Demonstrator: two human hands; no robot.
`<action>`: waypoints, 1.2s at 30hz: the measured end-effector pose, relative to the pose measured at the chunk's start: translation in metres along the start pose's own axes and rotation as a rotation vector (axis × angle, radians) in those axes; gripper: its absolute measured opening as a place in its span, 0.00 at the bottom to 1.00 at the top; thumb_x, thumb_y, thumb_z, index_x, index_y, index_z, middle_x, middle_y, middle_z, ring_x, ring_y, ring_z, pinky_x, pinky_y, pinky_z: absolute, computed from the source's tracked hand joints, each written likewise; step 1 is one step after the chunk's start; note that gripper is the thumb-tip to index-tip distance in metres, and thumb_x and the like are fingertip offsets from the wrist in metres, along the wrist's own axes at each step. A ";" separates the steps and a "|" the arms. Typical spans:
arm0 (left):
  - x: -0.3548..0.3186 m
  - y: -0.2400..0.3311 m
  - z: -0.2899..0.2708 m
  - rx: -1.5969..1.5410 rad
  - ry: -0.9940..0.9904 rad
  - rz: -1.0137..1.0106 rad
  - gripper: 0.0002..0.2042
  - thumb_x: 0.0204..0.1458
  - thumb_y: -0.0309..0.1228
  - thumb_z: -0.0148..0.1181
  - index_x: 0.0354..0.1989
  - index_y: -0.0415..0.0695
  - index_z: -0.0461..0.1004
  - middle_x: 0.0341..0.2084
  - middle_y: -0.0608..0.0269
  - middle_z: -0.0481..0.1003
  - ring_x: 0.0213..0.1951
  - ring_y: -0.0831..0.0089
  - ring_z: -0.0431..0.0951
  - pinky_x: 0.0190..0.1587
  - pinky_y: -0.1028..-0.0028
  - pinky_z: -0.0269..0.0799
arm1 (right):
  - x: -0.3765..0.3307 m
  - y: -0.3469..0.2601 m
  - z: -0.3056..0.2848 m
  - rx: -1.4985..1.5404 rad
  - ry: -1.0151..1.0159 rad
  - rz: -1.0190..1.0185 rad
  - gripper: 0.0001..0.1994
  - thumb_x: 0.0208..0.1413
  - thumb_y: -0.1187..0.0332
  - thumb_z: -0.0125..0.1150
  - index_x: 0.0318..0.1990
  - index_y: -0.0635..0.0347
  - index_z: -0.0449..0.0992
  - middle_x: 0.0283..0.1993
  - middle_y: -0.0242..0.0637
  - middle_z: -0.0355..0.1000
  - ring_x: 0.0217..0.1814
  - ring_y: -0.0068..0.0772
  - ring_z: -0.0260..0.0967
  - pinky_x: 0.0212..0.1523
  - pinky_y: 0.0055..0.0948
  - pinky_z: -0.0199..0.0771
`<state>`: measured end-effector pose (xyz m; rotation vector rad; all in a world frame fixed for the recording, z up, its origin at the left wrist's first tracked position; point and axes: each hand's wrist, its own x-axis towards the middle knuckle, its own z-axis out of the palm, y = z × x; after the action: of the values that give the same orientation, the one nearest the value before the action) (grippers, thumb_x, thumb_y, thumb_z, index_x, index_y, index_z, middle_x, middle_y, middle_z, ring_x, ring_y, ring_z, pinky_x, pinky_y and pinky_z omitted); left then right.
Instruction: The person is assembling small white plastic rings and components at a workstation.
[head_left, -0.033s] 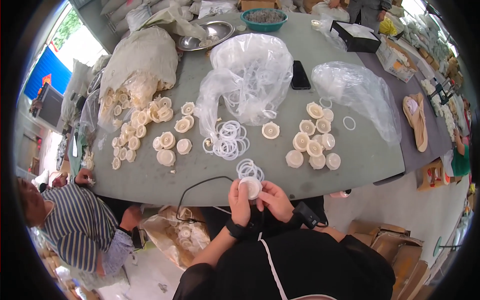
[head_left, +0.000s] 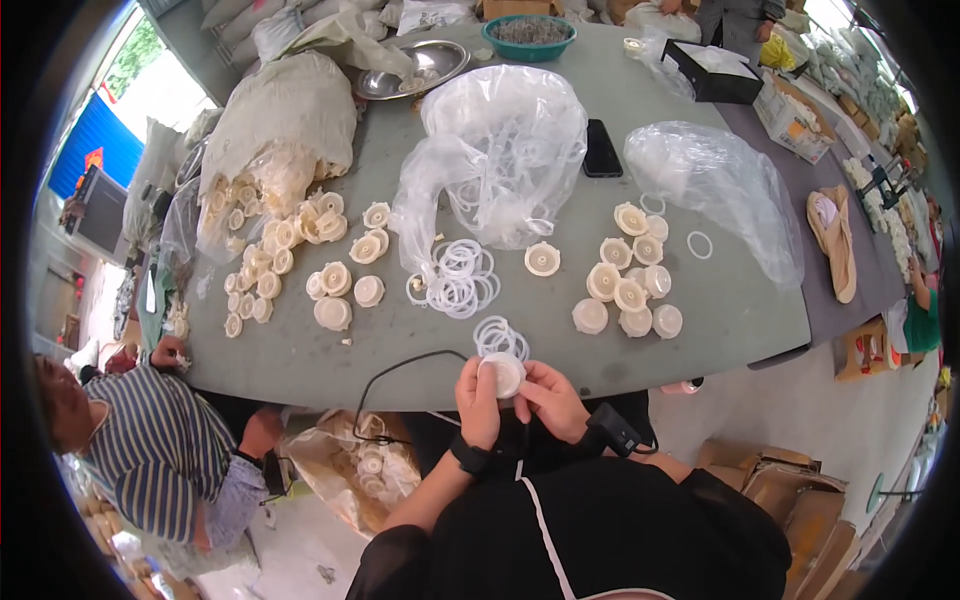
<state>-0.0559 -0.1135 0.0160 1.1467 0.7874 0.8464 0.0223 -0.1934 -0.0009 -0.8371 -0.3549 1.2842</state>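
At the table's near edge I hold a round white plastic cap (head_left: pixel 504 375) in both hands. My left hand (head_left: pixel 479 405) grips its left side, thumb lying over the face. The fingers of my right hand (head_left: pixel 553 400) pinch its lower right rim. A small pile of translucent white rings (head_left: pixel 499 337) lies just beyond my fingertips, with a larger ring pile (head_left: pixel 462 280) farther off. One cream cap (head_left: pixel 542 259) lies alone to the right of that pile. More cream caps (head_left: pixel 630 294) form a group at the right, and others (head_left: pixel 333 313) are at the left.
A clear plastic bag (head_left: pixel 510 130) stands mid-table beside a black phone (head_left: pixel 602 150); another clear bag (head_left: pixel 710 190) lies right. A big sack (head_left: pixel 285 115) spills caps at left. A black cable (head_left: pixel 385 372) crosses the near edge. A person in stripes (head_left: pixel 160 450) sits at left.
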 end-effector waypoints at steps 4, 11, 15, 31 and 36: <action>0.007 0.006 -0.013 -0.111 -0.116 -0.269 0.19 0.56 0.44 0.37 0.22 0.43 0.67 0.12 0.71 0.65 0.10 0.85 0.58 0.12 0.85 0.50 | 0.000 0.004 -0.002 0.092 -0.018 0.049 0.11 0.56 0.67 0.42 0.43 0.62 0.64 0.29 0.31 0.65 0.20 0.17 0.59 0.23 0.15 0.60; 0.003 -0.008 -0.028 -0.103 -0.171 -0.228 0.19 0.56 0.42 0.38 0.24 0.41 0.69 0.15 0.68 0.68 0.14 0.83 0.63 0.15 0.84 0.56 | 0.007 0.010 -0.010 0.222 -0.099 0.106 0.12 0.57 0.64 0.40 0.40 0.63 0.64 0.31 0.35 0.67 0.21 0.20 0.59 0.22 0.17 0.59; 0.011 0.002 -0.047 -0.084 -0.035 -0.015 0.16 0.56 0.39 0.40 0.28 0.39 0.69 0.22 0.64 0.70 0.24 0.79 0.69 0.28 0.79 0.64 | 0.005 0.003 0.004 -0.054 0.144 0.060 0.11 0.57 0.64 0.40 0.39 0.63 0.65 0.31 0.35 0.67 0.23 0.20 0.61 0.26 0.18 0.63; -0.033 0.039 -0.251 1.460 0.037 -0.228 0.12 0.43 0.34 0.57 0.20 0.36 0.69 0.16 0.55 0.72 0.18 0.72 0.70 0.24 0.74 0.64 | 0.039 -0.014 -0.024 -0.296 0.152 -0.079 0.08 0.54 0.69 0.45 0.37 0.61 0.67 0.31 0.32 0.68 0.24 0.16 0.63 0.28 0.17 0.64; 0.044 0.043 -0.210 1.046 0.092 0.162 0.07 0.42 0.28 0.58 0.25 0.37 0.69 0.22 0.58 0.71 0.23 0.70 0.70 0.27 0.74 0.65 | 0.033 -0.027 -0.045 0.005 0.312 -0.090 0.14 0.54 0.69 0.46 0.47 0.59 0.61 0.31 0.34 0.68 0.24 0.20 0.63 0.27 0.20 0.65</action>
<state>-0.2249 0.0252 0.0051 2.1178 1.2853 0.6020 0.0799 -0.1793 -0.0181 -0.9891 -0.1384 1.0509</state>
